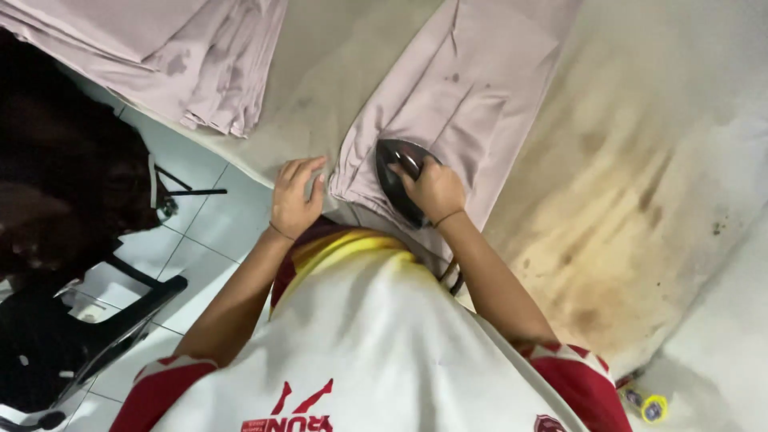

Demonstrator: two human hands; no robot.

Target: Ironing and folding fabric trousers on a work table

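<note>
Right hand (436, 190) grips the black iron (398, 180) on pale folded cloth (456, 96); left hand (294, 196), open, pins the near edge. Lingering could scorch it, like the stained cover (624, 200) on the right.

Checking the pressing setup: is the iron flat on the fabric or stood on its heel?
Flat: the dark iron lies soleplate-down on the pale garment, right hand gripping its handle.

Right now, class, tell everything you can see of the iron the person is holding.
The iron is dark, nearly black, with a glossy, plastic-looking body tapering to a point. It sits sole down on the pale pink folded fabric, near its lower edge, on the stained ironing surface. The right hand grips its handle from above. Its soleplate is hidden.
</note>
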